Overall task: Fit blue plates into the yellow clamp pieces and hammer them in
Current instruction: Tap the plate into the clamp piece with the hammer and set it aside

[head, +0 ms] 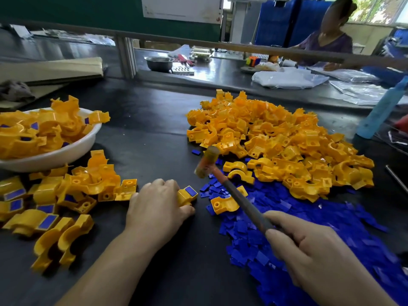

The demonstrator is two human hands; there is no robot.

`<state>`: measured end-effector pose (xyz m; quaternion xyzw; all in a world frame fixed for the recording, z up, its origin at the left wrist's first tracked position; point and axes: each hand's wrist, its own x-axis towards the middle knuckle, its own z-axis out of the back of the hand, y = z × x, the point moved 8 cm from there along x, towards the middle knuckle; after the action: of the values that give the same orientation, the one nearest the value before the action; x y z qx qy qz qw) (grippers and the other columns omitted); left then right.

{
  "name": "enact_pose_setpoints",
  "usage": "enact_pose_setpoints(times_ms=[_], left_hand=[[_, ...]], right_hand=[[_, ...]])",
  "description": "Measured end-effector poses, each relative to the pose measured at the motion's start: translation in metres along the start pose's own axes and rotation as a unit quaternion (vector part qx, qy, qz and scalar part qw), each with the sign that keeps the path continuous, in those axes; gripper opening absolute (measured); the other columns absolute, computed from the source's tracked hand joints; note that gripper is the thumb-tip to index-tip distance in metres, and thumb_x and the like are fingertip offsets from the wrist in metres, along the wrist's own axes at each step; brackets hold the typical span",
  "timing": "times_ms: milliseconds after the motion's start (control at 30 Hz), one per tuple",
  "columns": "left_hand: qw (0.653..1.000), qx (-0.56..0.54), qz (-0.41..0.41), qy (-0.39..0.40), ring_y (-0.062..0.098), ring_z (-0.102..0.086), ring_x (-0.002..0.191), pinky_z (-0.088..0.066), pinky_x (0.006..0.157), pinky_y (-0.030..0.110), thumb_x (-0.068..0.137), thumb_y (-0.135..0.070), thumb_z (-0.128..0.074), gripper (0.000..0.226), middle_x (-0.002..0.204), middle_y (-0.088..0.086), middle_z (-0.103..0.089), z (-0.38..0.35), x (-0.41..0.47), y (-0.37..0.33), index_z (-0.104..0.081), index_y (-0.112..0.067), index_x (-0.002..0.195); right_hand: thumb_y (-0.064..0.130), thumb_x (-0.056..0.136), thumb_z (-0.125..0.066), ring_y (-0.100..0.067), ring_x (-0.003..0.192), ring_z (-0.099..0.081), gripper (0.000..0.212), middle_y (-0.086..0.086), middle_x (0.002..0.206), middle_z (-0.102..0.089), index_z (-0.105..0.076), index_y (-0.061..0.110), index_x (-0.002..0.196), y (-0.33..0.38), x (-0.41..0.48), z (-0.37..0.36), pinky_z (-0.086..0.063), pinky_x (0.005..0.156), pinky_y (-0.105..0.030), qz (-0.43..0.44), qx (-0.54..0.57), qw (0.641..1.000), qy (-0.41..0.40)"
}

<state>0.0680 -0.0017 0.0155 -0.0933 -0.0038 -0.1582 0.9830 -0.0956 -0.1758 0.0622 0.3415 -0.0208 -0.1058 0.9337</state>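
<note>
Left hand: the left hand [157, 206] lies knuckles-up on the black table [150, 133], fingers close together and curled over one yellow clamp piece [184, 198], thumb tucked along its near side.
Held piece: it sits on the table under the fingertips, right end sticking out, with a blue plate [191, 191] seated in its top face.
Right hand: the right hand [309, 255] has its fingers wrapped round the lower end of the hammer [231, 191] handle, thumb laid along the top.
Hammer: the shaft slants up and to the left. The blurred head hangs in the air above and just right of the held piece, not touching it.
Unfitted clamps: a big pile of yellow clamp pieces [276, 142] is heaped on the table's right half, beyond the hammer.
Loose plates: a heap of blue plates [309, 228] spreads in front of that pile and under the right hand. A few yellow pieces lie on its left edge.
Fitted pieces: a white bowl [72, 151] at the left is heaped with yellow pieces, several showing blue. More fitted pieces [44, 204] lie on the table in front of it, just left of the left hand.
Next bench: another person [326, 36] sits at the steel bench behind, among clear plastic bags [289, 78]. A steel bowl [159, 62] stands there too.
Right edge: a light-blue tube [382, 109] leans at the table's far right.
</note>
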Motion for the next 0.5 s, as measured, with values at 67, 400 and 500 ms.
enact_pose_setpoints(times_ms=[67, 400, 500], left_hand=[[1.000, -0.004, -0.004, -0.003, 0.017, -0.055, 0.101, -0.050, 0.082, 0.035, 0.079, -0.068, -0.061, 0.049, 0.103, -0.008, -0.059, -0.001, 0.001, 0.000, -0.059, -0.034, 0.115], [1.000, 0.009, -0.004, -0.023, 0.015, -0.055, 0.095, -0.051, 0.077, 0.034, 0.082, -0.068, -0.059, 0.046, 0.095, -0.009, -0.055, -0.001, 0.002, 0.000, -0.063, -0.035, 0.114], [1.000, 0.017, -0.004, -0.024, 0.016, -0.056, 0.097, -0.051, 0.079, 0.034, 0.083, -0.068, -0.058, 0.048, 0.102, -0.007, -0.060, -0.002, 0.002, 0.000, -0.063, -0.033, 0.116]], right_hand=[[0.044, 0.091, -0.044, -0.002, 0.065, -0.057, 0.013, 0.020, 0.084, -0.060, -0.053, 0.048, 0.100, 0.006, -0.001, -0.003, -0.046, 0.057, -0.019, 0.014, -0.022, 1.000, -0.003], [0.048, 0.097, -0.035, -0.006, 0.083, -0.058, 0.023, 0.007, 0.091, -0.061, -0.048, 0.038, 0.113, 0.006, 0.001, -0.013, -0.050, 0.076, -0.024, -0.002, -0.142, 0.990, 0.021], [0.049, 0.093, -0.037, 0.000, 0.081, -0.055, 0.015, 0.010, 0.079, -0.060, -0.048, 0.046, 0.103, 0.014, -0.003, -0.004, -0.046, 0.072, -0.021, 0.014, -0.112, 0.993, -0.029]])
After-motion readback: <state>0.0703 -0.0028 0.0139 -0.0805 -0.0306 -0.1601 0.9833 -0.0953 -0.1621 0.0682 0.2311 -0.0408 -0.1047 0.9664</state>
